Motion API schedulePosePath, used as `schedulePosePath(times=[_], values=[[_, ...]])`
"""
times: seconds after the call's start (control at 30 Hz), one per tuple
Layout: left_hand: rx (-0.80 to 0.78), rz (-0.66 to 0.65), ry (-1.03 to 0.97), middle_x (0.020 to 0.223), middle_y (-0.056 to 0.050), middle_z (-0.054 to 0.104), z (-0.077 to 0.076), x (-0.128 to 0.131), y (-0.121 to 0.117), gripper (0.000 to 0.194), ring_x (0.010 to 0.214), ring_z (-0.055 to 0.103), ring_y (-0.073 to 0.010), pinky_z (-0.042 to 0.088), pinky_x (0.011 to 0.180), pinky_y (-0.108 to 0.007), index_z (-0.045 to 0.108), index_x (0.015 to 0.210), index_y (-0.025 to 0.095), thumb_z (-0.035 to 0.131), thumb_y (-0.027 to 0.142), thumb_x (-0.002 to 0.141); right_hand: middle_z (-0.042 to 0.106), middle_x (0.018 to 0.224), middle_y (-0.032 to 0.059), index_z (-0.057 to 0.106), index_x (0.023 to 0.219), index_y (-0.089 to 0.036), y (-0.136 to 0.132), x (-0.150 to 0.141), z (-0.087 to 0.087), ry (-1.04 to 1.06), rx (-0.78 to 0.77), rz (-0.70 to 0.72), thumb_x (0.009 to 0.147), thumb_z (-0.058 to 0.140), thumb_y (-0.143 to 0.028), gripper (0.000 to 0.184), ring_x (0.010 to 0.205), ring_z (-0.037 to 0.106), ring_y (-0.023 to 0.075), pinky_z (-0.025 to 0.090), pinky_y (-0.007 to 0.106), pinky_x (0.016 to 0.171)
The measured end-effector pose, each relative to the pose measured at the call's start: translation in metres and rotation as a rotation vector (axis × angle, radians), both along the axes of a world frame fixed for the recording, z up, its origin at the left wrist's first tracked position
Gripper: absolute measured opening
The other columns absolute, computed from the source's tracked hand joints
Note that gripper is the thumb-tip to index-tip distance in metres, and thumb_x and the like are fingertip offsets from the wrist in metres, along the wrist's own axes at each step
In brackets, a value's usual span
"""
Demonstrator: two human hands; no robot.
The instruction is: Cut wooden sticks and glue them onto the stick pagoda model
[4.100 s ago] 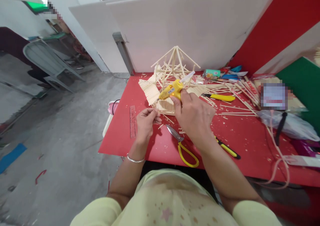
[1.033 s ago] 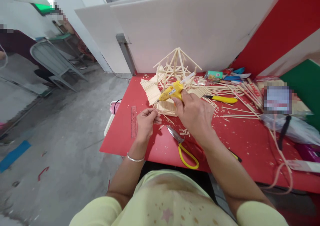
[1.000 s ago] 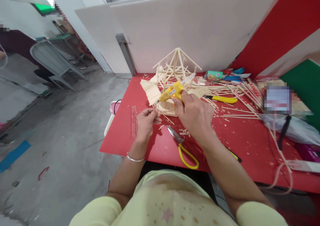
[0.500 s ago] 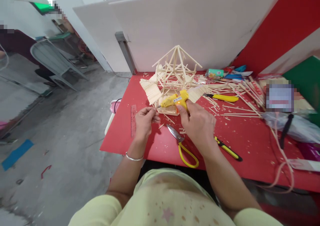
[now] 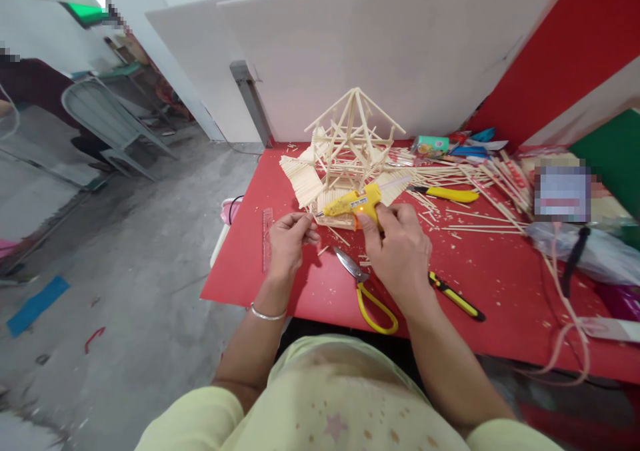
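Observation:
My right hand (image 5: 400, 248) is closed around the yellow hot glue gun (image 5: 353, 204), whose orange light glows and whose clear glue stick (image 5: 397, 182) pokes out at the back. The gun's nozzle points left, at the fingertips of my left hand (image 5: 290, 238). Those fingers are pinched together; whatever is between them is too small to make out. Just beyond both hands stands a model house frame (image 5: 353, 141) of thin wooden sticks with a peaked roof frame. A slatted stick panel (image 5: 301, 181) leans out at its left side.
Yellow-handled scissors (image 5: 373, 301) and a yellow-black utility knife (image 5: 457, 298) lie near the front edge of the red table (image 5: 240, 271). A clear ruler (image 5: 267, 239) is at left. Yellow-handled pliers (image 5: 445, 194), loose sticks (image 5: 480, 228) and plastic bags (image 5: 590, 251) lie at right.
The glue gun has tipped a little, so its clear glue stick shows at the back. My right hand has shifted slightly with it; my left hand has hardly moved.

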State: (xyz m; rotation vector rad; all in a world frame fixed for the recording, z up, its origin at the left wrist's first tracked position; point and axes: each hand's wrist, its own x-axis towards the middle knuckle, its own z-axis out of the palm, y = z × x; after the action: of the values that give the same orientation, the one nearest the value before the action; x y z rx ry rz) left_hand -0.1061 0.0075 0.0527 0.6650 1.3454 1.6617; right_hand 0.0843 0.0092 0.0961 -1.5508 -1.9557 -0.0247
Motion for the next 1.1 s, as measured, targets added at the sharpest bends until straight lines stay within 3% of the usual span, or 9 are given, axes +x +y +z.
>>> schedulePosePath(times=[0.8,1.1], values=[[-0.009,-0.037,0.010,0.063,-0.002,0.067,0.005,0.004,0.010,0.027,0.043,0.059,-0.0103,0.050,0.042,-0.022,0.068,0.075,0.012,0.082,0.033,0.066,0.052,0.108,0.0096,0.063,0.125,-0.020,0.023,-0.017,0.014,0.002,0.053,-0.073,0.101,0.037,-0.051,0.047,0.076,0.048,0.0133,0.023,0.027,0.056],[-0.096,-0.056,-0.117,0.060,-0.001,0.066,0.013,0.006,0.016,0.030,0.042,0.058,-0.0087,0.048,0.041,-0.019,0.062,0.072,0.013,0.085,0.032,0.064,0.052,0.108,0.0098,0.064,0.126,-0.020,0.023,-0.014,0.014,0.016,0.052,-0.063,0.100,0.037,-0.051,0.049,0.076,0.049,0.0130,0.021,0.027,0.055]])
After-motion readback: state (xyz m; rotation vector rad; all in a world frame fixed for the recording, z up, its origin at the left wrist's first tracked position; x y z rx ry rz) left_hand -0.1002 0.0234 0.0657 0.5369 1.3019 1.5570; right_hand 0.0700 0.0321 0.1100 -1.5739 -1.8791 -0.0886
